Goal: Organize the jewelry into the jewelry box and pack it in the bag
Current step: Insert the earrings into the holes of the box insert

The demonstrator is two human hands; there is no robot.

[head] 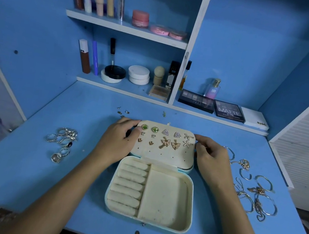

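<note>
On the blue desk, your left hand (120, 137) and right hand (209, 154) pinch the open cream jewelry box's earring-studded lid (164, 154) by its corners, steadying it flat for loading.

I'm sitting at a home vanity: blue desk (34, 159), shelves (126, 27) holding lipsticks (83, 55), powder compacts (138, 75), eyeshadow palettes (229, 110) and perfume (213, 88).
</note>
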